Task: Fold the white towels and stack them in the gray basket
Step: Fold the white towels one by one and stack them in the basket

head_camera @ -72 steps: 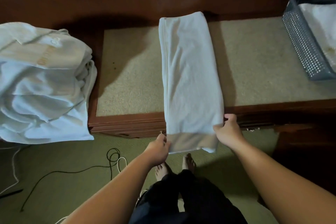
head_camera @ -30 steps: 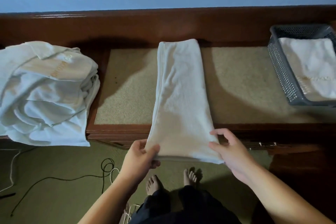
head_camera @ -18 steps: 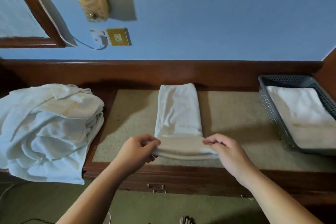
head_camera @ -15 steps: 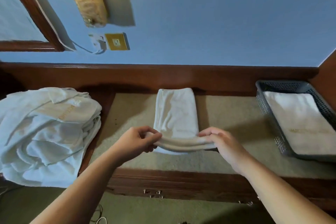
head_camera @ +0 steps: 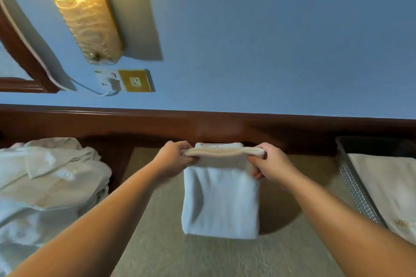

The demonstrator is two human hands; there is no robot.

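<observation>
Blue wall [head_camera: 270, 40] behind, lit wall lamp [head_camera: 83, 13] upper left, brass socket plate [head_camera: 135, 80] just below it with a white plug and cable beside. Dark wood frame corner at far left. Wooden bench [head_camera: 202, 126] with a raised back rail, beige padded top [head_camera: 225, 258].

Towel [head_camera: 220, 198] sits mid-bench, folded over on itself, fold line nearest the person, free edges at the back rail end. Left hand [head_camera: 172, 157] pinches the top layer's left corner, thumb under, fingers curled over. Right hand [head_camera: 270, 164] pinches the right corner the same way. Both grips narrow, closed on the cloth. The held edge is lifted slightly and stretched between the two hands, roughly over the lower layer's far edge; can't tell if the edges are touching.

Pile of loose white towels [head_camera: 45, 191] on the left end of the bench, well apart from the folded one. Gray basket [head_camera: 353, 186] at right edge, mesh wall visible, a folded towel [head_camera: 387, 186] lying flat inside with gold lettering at its near end; text unreadable.
</observation>
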